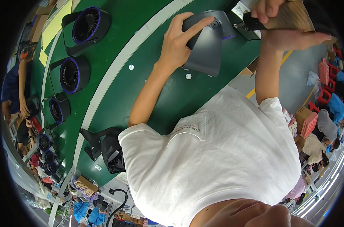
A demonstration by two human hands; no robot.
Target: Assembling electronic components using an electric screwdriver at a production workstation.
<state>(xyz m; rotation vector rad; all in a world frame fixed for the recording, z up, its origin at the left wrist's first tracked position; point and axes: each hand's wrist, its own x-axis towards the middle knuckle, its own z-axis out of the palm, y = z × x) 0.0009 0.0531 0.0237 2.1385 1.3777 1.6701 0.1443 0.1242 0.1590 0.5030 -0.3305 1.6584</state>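
Note:
My left hand [177, 41] is closed on a grey fan housing [206, 53] lying on the green worktop. One finger reaches across to the round fitting on the housing, and a thin purple edge shows at its far side. At the upper right, my right hand [293, 39] is closed around a broad brush [289, 19] with a black end and tan, bristle-like part. Curled fingers lie over the black end, while the thumb stretches out beneath the tan part. The brush hides part of that hand. It hangs just off the housing's right side, apart from it.
Several dark fans with purple rings, one of them a fan [90, 24], stand left beyond a pale curved rail [115, 53]. A black bracketed part [103, 147] lies near my left elbow. Beside the housing sits a metal-and-black device [249, 28]. Co-workers and red crates flank the floor.

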